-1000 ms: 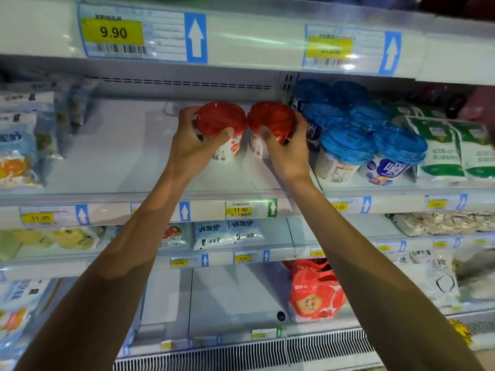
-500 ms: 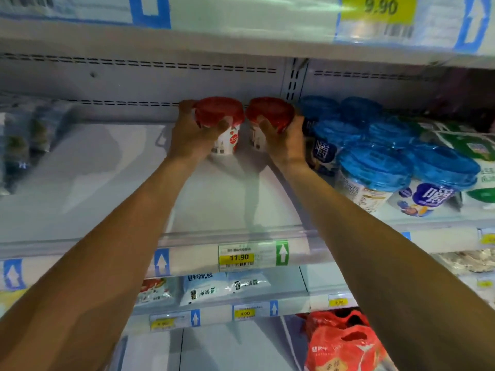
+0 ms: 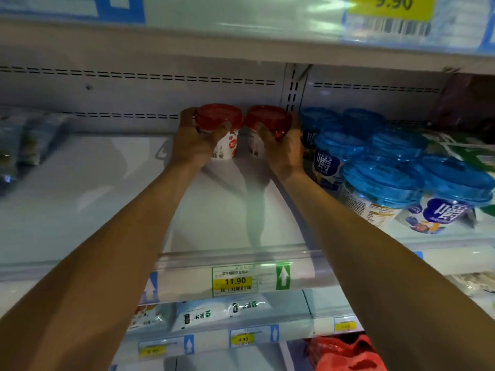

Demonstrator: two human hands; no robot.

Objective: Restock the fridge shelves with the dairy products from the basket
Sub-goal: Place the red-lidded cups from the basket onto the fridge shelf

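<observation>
Hands (image 3: 192,145) (image 3: 284,148) hold red-lidded cups (image 3: 222,129) (image 3: 263,129) upright, lids up.

My left hand (image 3: 194,145) covered most of the left red-lidded cup (image 3: 223,135), so only a strip of its label showed, the print too small to read. My right hand (image 3: 284,148) hid the right red-lidded cup (image 3: 263,124) nearly whole below the lid. Whether either cup's base touched the shelf (image 3: 227,218) I could not tell. The rear blue-lidded tubs (image 3: 359,121) were masked by those in front. The packets on the left (image 3: 24,137) were blurred and cut by the edge. The top price tag (image 3: 391,12) ran off the frame. A red bag (image 3: 345,354) was cropped at the bottom edge, and both my forearms left the frame there.
</observation>
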